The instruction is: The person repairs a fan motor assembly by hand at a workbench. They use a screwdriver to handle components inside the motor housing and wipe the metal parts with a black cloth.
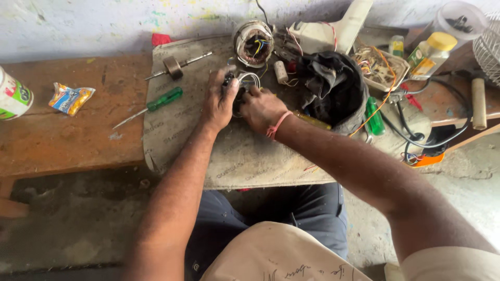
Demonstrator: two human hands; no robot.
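- Left hand [220,101]: lies knuckles-up on the cardboard sheet [245,156], fingers curled over a small dark part with white wires [244,82], pinning it from the left.
- Right hand [262,107]: meets the same part from the right, fingers bent onto it; a pink band circles the wrist. Exactly how the fingertips grip is hidden under the knuckles.
- Small wired part: sits on the sheet between the two hands, just in front of the round motor winding [253,42], whose coloured leads show in its open middle.
- Step in hand, as judged: fine work on the wiring of the part, one hand steadying and the other working.
- Next move, as judged: it calls for a steady hold and small finger motions, since the white wires are thin and loop close under the fingertips.
- Tools at the left: a green-handled screwdriver [156,105] lies on the edge of the sheet, tip out over the wooden counter [67,140]; a shaft with a metal rotor [174,66] lies just above it, apart from both hands.
- Surroundings at the right: a black cloth bundle [333,88], a tray of loose wires [380,67], a yellow-capped bottle [432,52] and a black cable [442,135].
- At the far left: a small snack wrapper [70,98] on the counter.
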